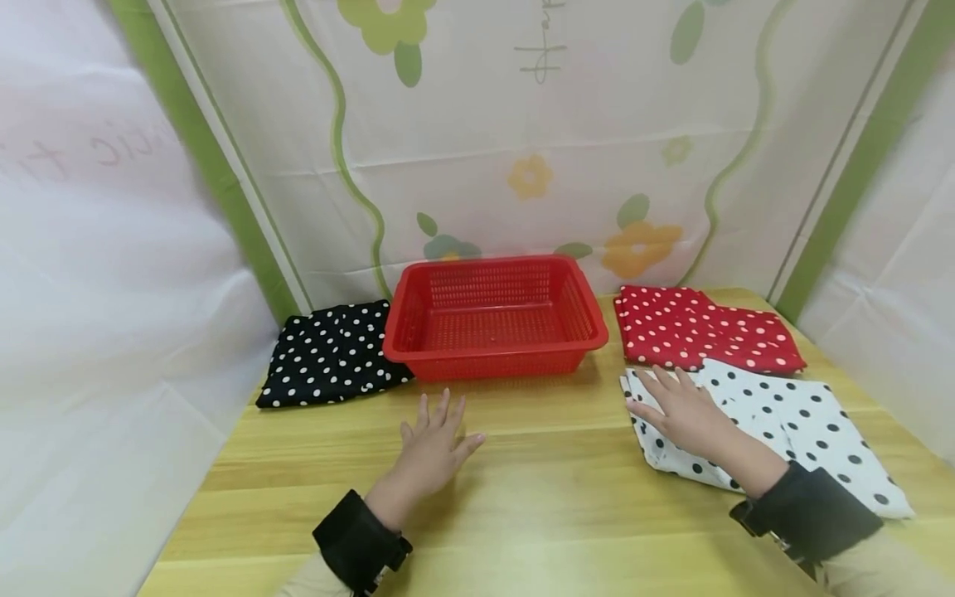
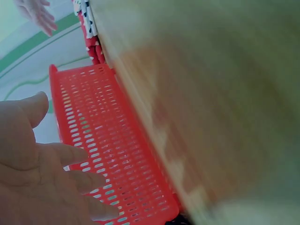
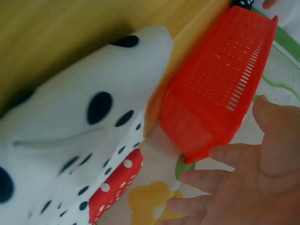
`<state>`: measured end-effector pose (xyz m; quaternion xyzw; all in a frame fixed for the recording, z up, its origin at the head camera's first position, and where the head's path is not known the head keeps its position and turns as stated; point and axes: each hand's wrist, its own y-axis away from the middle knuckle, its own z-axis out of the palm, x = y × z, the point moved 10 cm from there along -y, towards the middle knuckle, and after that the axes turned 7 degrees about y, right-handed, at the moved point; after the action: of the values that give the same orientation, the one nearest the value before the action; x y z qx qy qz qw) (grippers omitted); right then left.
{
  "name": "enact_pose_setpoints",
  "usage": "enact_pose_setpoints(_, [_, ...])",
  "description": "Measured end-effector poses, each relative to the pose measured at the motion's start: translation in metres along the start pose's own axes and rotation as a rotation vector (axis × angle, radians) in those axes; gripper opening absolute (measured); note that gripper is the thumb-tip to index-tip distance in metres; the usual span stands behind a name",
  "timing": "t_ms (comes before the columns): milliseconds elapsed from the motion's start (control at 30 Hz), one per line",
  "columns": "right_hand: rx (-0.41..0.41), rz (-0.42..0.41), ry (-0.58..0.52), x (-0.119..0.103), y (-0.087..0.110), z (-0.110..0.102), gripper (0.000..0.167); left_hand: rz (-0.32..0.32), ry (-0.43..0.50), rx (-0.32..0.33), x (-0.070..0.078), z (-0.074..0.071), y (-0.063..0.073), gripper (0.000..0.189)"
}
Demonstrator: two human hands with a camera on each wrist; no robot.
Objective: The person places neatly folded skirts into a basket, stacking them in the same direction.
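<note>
My left hand (image 1: 431,452) hovers over the wooden table in front of the red basket (image 1: 492,365), its fingers spread and holding nothing. In the left wrist view its fingers overlap the basket's slotted side. My right hand (image 1: 686,414) is above the folded white cloth with black dots (image 1: 791,419), also with fingers spread and nothing held. The right wrist view shows the white cloth (image 3: 117,93) below that hand's palm side. Behind the white cloth lies a folded red cloth with white dots (image 1: 694,327). A folded black cloth with white dots (image 1: 328,352) lies left of the basket.
Flower-printed white curtains (image 1: 522,124) with green bands stand behind the table and on both sides. The basket is close to the back curtain, and its inside is bare. Light wood-grain tabletop (image 1: 537,497) stretches between the two hands.
</note>
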<state>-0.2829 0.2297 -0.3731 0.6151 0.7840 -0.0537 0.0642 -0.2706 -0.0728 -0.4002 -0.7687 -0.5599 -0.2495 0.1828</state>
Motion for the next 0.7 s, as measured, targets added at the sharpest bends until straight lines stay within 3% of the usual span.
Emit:
enact_pose_setpoints(300, [-0.016,0.048,0.01,0.013,0.006,0.013,0.073,0.003,0.019,0.019,-0.002,0.007,0.003,0.068])
enact_pose_setpoints(567, [-0.212,0.24,-0.049,0.057,0.019,0.045,0.083,0.0,0.043,0.017,-0.002,0.008,0.003,0.068])
enact_pose_setpoints(700, [-0.24,0.226,-0.065,0.061,0.021,0.054,0.085,-0.009,0.044,0.008,-0.001,0.004,0.003,0.068])
